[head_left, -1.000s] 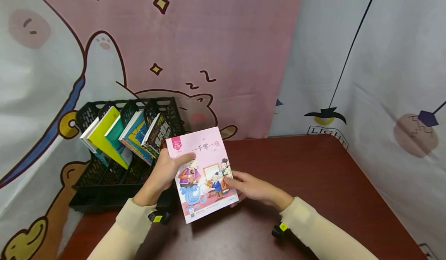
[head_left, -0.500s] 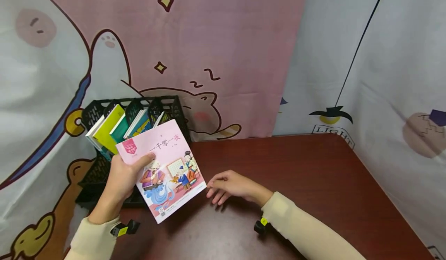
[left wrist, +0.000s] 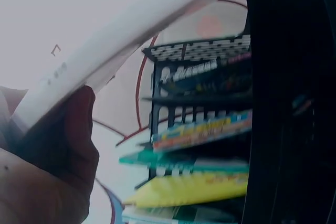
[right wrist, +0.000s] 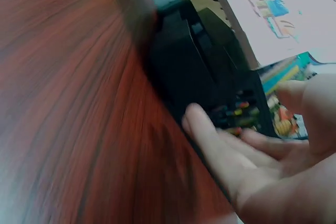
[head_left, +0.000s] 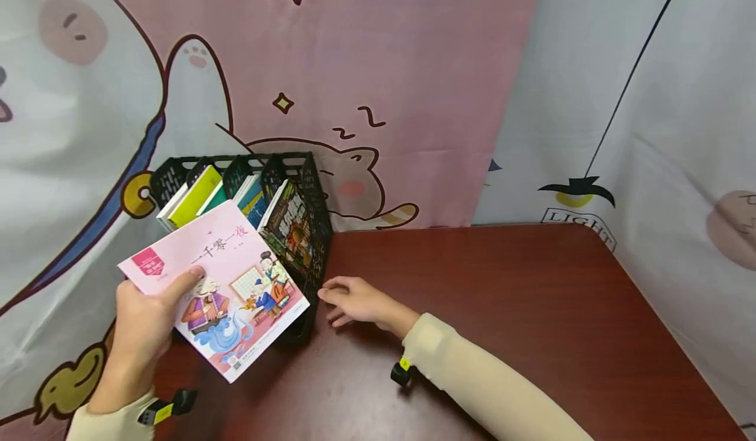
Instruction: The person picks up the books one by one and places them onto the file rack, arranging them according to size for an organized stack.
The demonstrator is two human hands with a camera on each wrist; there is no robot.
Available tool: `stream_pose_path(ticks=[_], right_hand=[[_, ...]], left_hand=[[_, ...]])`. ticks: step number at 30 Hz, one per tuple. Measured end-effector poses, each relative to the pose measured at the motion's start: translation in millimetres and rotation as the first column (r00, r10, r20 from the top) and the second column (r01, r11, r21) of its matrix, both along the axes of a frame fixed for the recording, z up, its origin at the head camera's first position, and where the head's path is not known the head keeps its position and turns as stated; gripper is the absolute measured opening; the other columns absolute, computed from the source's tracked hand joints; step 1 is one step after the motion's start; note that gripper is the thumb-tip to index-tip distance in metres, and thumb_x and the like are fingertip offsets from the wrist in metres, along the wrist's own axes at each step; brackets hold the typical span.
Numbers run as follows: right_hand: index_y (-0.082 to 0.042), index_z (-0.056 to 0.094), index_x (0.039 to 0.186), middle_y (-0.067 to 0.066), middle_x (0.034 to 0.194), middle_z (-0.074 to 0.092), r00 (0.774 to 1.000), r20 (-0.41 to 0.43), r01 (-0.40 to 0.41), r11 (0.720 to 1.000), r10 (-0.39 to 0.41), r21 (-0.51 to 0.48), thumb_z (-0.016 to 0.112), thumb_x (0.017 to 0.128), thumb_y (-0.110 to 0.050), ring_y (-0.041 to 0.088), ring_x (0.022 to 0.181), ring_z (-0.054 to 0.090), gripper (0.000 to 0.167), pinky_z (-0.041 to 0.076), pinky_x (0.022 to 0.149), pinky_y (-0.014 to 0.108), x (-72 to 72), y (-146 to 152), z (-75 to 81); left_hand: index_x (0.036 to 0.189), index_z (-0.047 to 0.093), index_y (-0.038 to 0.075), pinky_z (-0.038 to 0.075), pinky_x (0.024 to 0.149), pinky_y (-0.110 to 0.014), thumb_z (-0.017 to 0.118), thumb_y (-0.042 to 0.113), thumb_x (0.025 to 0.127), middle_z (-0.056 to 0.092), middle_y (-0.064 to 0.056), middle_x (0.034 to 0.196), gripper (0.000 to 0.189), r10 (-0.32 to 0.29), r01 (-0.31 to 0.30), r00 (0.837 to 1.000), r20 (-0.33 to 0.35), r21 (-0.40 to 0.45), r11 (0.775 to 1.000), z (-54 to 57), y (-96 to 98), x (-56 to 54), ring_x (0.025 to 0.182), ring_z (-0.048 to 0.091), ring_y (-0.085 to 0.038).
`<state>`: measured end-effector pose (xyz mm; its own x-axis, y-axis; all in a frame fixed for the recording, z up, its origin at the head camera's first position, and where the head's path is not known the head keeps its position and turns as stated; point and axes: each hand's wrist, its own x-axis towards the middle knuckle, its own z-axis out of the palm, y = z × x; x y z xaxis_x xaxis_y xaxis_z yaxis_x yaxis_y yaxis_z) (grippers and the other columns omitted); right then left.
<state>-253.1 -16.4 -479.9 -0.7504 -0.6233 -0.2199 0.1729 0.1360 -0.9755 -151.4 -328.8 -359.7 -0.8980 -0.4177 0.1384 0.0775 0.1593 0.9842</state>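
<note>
My left hand (head_left: pixel 144 326) grips a pink picture book (head_left: pixel 177 247) by its left edge, thumb across the illustrated cover and the other fingers behind it. The book is tilted in front of a black file rack (head_left: pixel 321 231), hiding much of the rack's lower left. In the left wrist view the book's pale edge (left wrist: pixel 105 51) runs diagonally above the fingers. My right hand (head_left: pixel 360 303) holds nothing; its fingers are loosely bent beside the rack's right side. Whether they touch the rack (right wrist: pixel 178 61) I cannot tell.
Several books stand leaning in the rack: a yellow one (head_left: pixel 195 198), a blue one (head_left: pixel 254 205) and a dark comic-style one (head_left: pixel 292 221) among them. The brown table (head_left: pixel 472 310) stretches to the right. A printed cloth (head_left: pixel 413 67) hangs behind.
The right hand has let go of the pink book and moved left towards the rack's side. The left hand has carried the book left, turning it further in front of the rack.
</note>
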Motion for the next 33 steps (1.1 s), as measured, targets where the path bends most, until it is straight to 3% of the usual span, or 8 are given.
stream_pose_path(ticks=[4,8,14,17,21,24,28,33], right_hand=[[-0.003,0.045,0.164,0.024,0.161,0.058,0.995,-0.051,0.089,0.996,-0.088,0.028,0.065,0.112,-0.045,0.044,0.124,0.076,0.07,0.066,0.099,0.053,-5.7,-24.7,1.1],[-0.012,0.045,0.167,0.018,0.165,0.055,0.98,-0.138,0.159,0.979,-0.141,0.131,0.065,0.11,-0.054,0.038,0.127,0.075,0.074,0.062,0.106,0.055,-10.1,-41.6,2.5],[-0.02,0.051,0.16,0.012,0.159,0.062,0.949,-0.278,0.239,0.919,-0.151,0.315,0.063,0.108,-0.058,0.034,0.142,0.063,0.066,0.054,0.113,0.055,-14.1,-51.7,1.6],[-0.019,0.053,0.158,0.011,0.155,0.065,0.94,-0.306,0.253,0.91,-0.151,0.327,0.063,0.107,-0.057,0.034,0.139,0.065,0.064,0.056,0.111,0.054,-17.4,-52.5,-0.4],[-0.02,0.051,0.161,0.011,0.157,0.064,0.94,-0.315,0.24,0.913,-0.133,0.331,0.062,0.108,-0.058,0.034,0.139,0.066,0.066,0.056,0.111,0.055,-19.7,-50.4,-1.9],[-0.019,0.05,0.162,0.013,0.159,0.062,0.943,-0.31,0.229,0.917,-0.125,0.327,0.061,0.109,-0.057,0.036,0.141,0.065,0.067,0.056,0.112,0.056,-20.2,-48.5,-2.3],[-0.018,0.049,0.163,0.015,0.159,0.062,0.941,-0.317,0.223,0.919,-0.116,0.326,0.061,0.108,-0.059,0.037,0.143,0.063,0.069,0.054,0.114,0.057,-20.9,-48.9,-2.2],[-0.018,0.05,0.163,0.013,0.159,0.063,0.938,-0.328,0.22,0.92,-0.108,0.326,0.061,0.108,-0.059,0.036,0.143,0.063,0.069,0.054,0.114,0.056,-19.8,-54.9,-3.9]], left_hand=[[0.13,0.07,0.014,0.064,0.056,-0.032,0.089,0.014,0.094,0.084,0.011,0.095,0.041,0.076,-0.076,0.997,-0.001,0.041,0.996,2.8,-14.8,8.6,0.067,0.083,-0.015],[0.132,0.07,0.012,0.063,0.055,-0.031,0.091,0.007,0.091,0.085,0.008,0.098,0.046,0.166,-0.161,0.985,-0.038,0.108,0.981,7.1,-28.8,15.3,0.066,0.082,-0.014],[0.124,0.075,0.013,0.061,0.053,-0.024,0.095,0.004,0.085,0.084,0.006,0.094,0.045,0.329,-0.314,0.939,-0.098,0.144,0.938,19.8,-48.1,22.1,0.061,0.08,-0.009],[0.118,0.077,0.013,0.058,0.052,-0.018,0.097,0.006,0.083,0.083,0.009,0.088,0.041,0.404,-0.392,0.905,-0.129,0.109,0.913,29.5,-55.9,23.6,0.059,0.077,-0.005],[0.12,0.074,0.017,0.056,0.055,-0.012,0.096,0.01,0.085,0.08,0.013,0.091,0.042,0.46,-0.455,0.875,-0.152,0.07,0.888,44.5,-66.4,26.1,0.063,0.075,0.002],[0.129,0.066,0.022,0.055,0.058,-0.009,0.093,0.011,0.087,0.075,0.013,0.1,0.051,0.486,-0.49,0.856,-0.176,0.023,0.871,54.1,-74.1,26.7,0.07,0.072,0.004],[0.141,0.057,0.028,0.051,0.061,-0.006,0.086,0.017,0.093,0.067,0.018,0.104,0.057,0.523,-0.548,0.833,-0.181,-0.138,0.825,63.1,-82.5,25.1,0.077,0.066,0.006],[0.136,0.072,0.025,0.049,0.068,-0.002,0.084,0.022,0.094,0.07,0.031,0.1,0.044,0.527,-0.58,0.814,-0.244,-0.292,0.76,64.6,-87.6,15.5,0.079,0.065,0.012]])
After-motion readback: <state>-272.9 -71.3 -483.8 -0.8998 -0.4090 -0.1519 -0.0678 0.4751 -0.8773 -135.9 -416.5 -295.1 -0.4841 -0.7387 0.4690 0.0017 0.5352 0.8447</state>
